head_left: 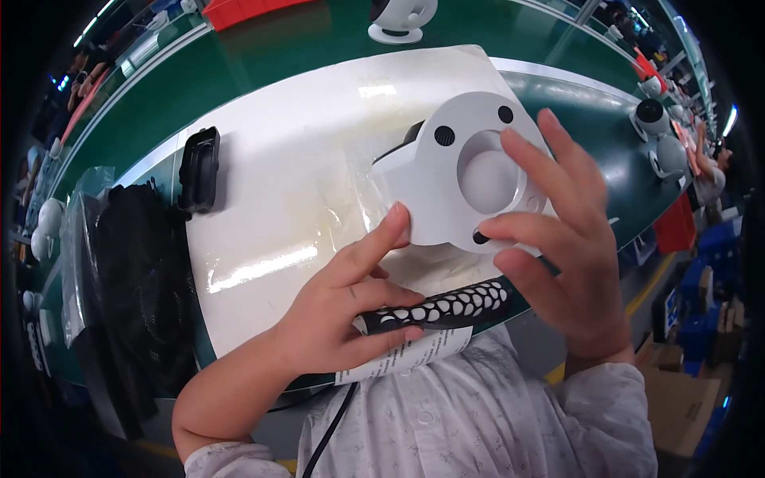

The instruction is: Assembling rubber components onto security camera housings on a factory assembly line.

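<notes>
Green workbench [279,56], grey floor [532,342], bright lights [731,120]

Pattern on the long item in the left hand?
Long item: white rounded spots on black; best in head view.

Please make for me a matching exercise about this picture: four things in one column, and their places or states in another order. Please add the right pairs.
Things:
1. White device nearest the hands
2. Black strip with white spots
3. Small black tray
4. Red bin

Places or states:
A. At the left edge of the white sheet
B. At the top of the picture
C. Shows a large round recess, near the right hand
D. Between the thumb and fingers of the left hand

Right pairs: 1-C, 2-D, 3-A, 4-B
</notes>
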The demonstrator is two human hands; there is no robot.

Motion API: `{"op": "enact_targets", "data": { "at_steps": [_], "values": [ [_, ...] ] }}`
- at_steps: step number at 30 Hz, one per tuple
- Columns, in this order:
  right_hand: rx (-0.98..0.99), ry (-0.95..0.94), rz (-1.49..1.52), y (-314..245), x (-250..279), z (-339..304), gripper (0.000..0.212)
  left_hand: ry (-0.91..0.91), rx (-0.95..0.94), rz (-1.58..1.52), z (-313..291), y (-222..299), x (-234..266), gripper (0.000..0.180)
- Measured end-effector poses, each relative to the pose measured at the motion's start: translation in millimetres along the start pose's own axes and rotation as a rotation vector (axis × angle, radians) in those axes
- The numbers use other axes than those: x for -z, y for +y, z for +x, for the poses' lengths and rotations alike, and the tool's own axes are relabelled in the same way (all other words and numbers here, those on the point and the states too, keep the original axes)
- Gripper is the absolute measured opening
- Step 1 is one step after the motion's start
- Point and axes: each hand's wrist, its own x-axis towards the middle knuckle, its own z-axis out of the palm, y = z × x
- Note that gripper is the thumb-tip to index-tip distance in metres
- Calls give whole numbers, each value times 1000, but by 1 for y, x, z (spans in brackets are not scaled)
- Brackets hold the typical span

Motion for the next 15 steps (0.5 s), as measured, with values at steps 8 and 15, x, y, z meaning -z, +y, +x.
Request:
{"op": "enact_targets", "data": {
  "at_steps": [8,15],
  "values": [
    [-26,-195,-360,-27,4,-14,39,76,35,-50,-2,4,0,17],
    [33,-75,76,-30,-18,-21,19,157,-10,-17,-3,4,-5,15]
  ]
}}
